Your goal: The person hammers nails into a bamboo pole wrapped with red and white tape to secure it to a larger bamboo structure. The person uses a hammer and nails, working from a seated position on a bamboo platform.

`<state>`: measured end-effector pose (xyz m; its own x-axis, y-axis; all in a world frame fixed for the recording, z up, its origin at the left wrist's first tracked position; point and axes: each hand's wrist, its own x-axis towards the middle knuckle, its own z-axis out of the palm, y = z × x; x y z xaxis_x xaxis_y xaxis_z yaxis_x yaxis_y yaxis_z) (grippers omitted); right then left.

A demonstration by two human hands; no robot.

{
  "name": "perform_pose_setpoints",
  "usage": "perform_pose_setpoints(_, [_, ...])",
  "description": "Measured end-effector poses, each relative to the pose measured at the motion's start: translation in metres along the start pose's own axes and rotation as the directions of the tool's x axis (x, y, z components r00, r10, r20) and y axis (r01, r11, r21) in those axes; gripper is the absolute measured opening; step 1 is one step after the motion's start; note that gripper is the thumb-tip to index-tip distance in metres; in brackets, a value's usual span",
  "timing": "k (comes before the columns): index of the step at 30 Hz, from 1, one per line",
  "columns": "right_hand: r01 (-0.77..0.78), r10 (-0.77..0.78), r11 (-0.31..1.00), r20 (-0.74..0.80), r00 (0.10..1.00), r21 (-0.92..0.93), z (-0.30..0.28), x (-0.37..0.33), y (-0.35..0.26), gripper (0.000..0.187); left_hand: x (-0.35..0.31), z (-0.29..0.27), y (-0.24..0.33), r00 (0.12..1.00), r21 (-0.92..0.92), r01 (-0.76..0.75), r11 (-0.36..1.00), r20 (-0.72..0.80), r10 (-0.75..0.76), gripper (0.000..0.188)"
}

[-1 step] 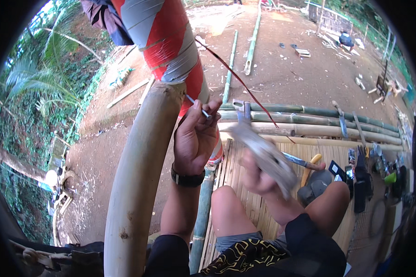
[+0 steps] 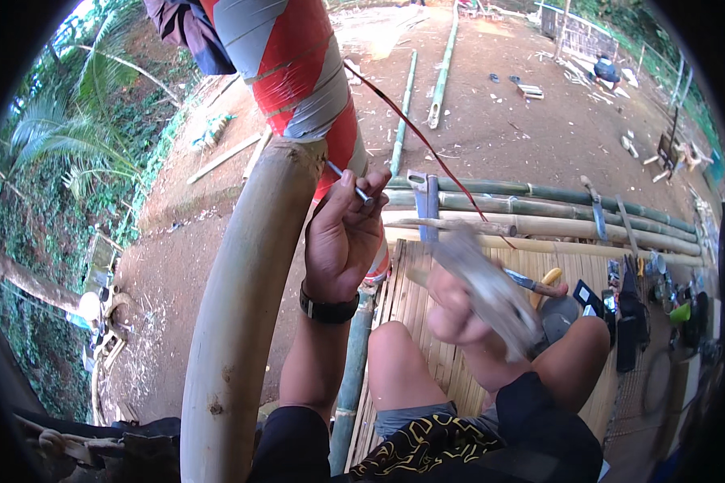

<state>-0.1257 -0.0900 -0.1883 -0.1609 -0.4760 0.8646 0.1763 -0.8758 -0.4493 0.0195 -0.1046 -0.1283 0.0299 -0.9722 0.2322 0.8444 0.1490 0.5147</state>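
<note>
Nail [image 2: 362, 195]: slanted, head out, tip at the upper end of a thick bamboo pole [image 2: 238, 306], just beside the red-and-grey taped post [image 2: 304, 101]. Left hand [image 2: 340, 245]: pinched on the nail between thumb and fingers, right beside the post. Right hand [image 2: 453, 310]: closed on a weathered wooden piece [image 2: 491, 294] — blurred — below and right of the post, apart from the nail. Markings: yellow linework on a black garment [image 2: 427, 441], below the post. Slatted bamboo platform [image 2: 407, 310]: lower right of the post.
</note>
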Motion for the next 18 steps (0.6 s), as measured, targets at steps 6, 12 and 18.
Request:
perform_pose_setpoints(6, [0.099, -0.03, 0.925, 0.188, 0.982, -0.367, 0.001, 0.027, -0.013, 0.017, 0.002, -0.01, 0.003, 0.999, 0.047, -0.029, 0.998, 0.043, 0.027, 0.024])
perform_pose_setpoints(12, [0.022, 0.091, 0.941, 0.315, 0.945, -0.338, 0.008, 0.012, 0.008, 0.016, 0.001, -0.003, 0.005, 1.0, 0.068, -0.001, 0.998, 0.0, 0.001, 0.025])
perform_pose_setpoints(18, [-0.051, 0.061, 0.996, 0.134, 0.989, -0.076, -0.014, -0.038, 0.04, 0.012, 0.006, 0.005, -0.001, 0.999, 0.062, 0.022, 0.998, 0.039, -0.025, 0.022])
